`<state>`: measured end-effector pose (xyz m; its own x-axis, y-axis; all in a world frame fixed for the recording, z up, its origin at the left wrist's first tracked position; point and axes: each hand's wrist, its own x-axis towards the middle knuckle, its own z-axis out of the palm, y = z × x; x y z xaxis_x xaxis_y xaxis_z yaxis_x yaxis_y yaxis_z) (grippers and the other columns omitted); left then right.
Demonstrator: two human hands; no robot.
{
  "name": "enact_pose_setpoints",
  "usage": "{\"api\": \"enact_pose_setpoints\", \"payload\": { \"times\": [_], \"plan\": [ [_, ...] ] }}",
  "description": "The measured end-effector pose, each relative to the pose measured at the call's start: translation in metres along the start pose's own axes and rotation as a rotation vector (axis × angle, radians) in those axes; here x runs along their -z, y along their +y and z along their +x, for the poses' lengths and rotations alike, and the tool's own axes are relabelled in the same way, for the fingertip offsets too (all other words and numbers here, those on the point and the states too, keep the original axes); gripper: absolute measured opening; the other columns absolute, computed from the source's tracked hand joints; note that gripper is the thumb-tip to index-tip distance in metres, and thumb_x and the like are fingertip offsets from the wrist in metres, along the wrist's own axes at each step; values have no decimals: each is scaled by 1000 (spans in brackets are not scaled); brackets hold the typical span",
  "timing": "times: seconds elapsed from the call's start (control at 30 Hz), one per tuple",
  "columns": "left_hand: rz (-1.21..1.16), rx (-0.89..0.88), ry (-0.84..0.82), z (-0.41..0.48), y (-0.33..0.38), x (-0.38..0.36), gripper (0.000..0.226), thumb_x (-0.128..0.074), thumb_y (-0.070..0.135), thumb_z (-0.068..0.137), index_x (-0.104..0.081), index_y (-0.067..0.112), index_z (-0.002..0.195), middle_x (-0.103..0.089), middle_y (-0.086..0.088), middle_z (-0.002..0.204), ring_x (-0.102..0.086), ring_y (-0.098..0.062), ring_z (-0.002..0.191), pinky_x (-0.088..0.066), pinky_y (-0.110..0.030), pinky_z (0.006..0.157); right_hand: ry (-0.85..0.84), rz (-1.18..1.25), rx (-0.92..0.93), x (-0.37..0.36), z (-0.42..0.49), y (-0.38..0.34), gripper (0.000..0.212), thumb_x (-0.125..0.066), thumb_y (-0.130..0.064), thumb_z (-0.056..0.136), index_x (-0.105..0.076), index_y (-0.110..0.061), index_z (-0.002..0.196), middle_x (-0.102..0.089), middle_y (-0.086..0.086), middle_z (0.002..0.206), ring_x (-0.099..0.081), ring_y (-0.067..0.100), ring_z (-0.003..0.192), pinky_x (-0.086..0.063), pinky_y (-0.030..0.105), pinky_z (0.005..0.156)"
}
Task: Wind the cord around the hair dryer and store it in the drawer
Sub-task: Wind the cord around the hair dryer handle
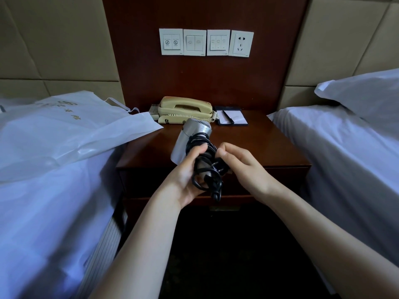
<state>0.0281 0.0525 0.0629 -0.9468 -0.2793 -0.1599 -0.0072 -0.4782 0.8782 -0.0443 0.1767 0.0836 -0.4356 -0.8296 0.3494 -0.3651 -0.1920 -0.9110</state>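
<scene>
A silver hair dryer (190, 137) hangs in the air over the front of the dark wooden nightstand (269, 147). Its black cord (207, 169) is coiled around the handle, with a loop and the end dangling below. My left hand (185, 175) grips the handle over the coils, thumb on top. My right hand (241, 167) pinches the cord at the right side of the coil. The drawer (276, 180) in the nightstand front is closed.
A beige telephone (185, 110) and a notepad with a pen (232, 118) stand at the back of the nightstand. White beds flank it on both sides; a white plastic bag (75, 130) overhangs its left edge. Switches and a socket (241, 43) are on the wall panel.
</scene>
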Motion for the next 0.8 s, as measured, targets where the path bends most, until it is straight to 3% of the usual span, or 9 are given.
{"api": "enact_pose_setpoints", "payload": {
  "times": [0.1,0.17,0.23,0.3,0.43,0.57,0.63,0.67,0.8],
  "plan": [
    [38,-16,-42,-2,1,5,47,-62,43,72,-67,17,110,-66,-11,107,-59,-27,103,-49,-40,89,-17,-33,13,-2,-2,-2,28,-40,-21,98,-47,-12,73,-46,-11,66,-45,-2,62,-39,11,61],
    [55,-14,-87,-4,1,8,39,-65,39,68,-70,16,99,-67,-11,99,-64,-25,93,-48,-42,92,6,-55,32,-1,0,-5,29,-39,-14,99,-46,-12,71,-45,-12,63,-45,-5,58,-39,8,57],
    [104,-14,-117,-8,1,8,27,-64,34,67,-68,13,85,-68,-5,78,-68,-17,67,-56,-36,74,49,-118,87,2,2,-6,23,-44,-13,97,-45,-12,74,-44,-11,65,-43,-6,59,-37,7,57],
    [162,-11,-126,-9,-2,6,24,-64,29,68,-63,12,85,-62,-3,69,-65,-13,57,-56,-28,55,81,-159,132,6,2,-5,14,-48,-17,91,-44,-13,79,-44,-14,68,-40,-5,62,-35,8,60],
    [132,-51,-51,-5,-3,0,9,-59,13,86,-64,11,93,-63,-7,74,-63,-15,58,-55,-27,52,49,-221,151,7,-1,-1,20,-53,-25,89,-44,-9,81,-45,-13,71,-41,-1,67,-36,14,64],
    [25,-91,35,1,-1,-1,11,-53,8,89,-62,8,83,-61,-7,63,-59,-13,48,-51,-21,46,-42,-227,135,3,-5,-3,30,-32,-31,98,-53,-16,83,-54,-9,79,-50,7,78,-41,30,76],
    [33,-96,37,2,-1,-2,10,-62,18,81,-65,11,86,-66,-3,64,-63,-11,54,-52,-21,50,-46,-313,112,1,-6,-2,33,-28,-30,98,-53,-11,88,-57,2,80,-53,19,79,-42,41,77],
    [43,-91,36,4,-1,-1,20,-65,25,76,-67,11,90,-68,-2,71,-66,-12,63,-53,-22,57,-44,-355,98,-1,-5,0,31,-30,-30,97,-51,-8,91,-57,6,80,-53,22,77,-42,44,75],
    [22,-18,56,6,-1,1,49,-62,45,77,-65,13,113,-70,-8,99,-66,-19,93,-52,-31,82,-14,-337,102,-2,-2,6,17,-42,-27,95,-47,-12,88,-50,-17,69,-44,1,66,-38,24,64]
  ]
}}
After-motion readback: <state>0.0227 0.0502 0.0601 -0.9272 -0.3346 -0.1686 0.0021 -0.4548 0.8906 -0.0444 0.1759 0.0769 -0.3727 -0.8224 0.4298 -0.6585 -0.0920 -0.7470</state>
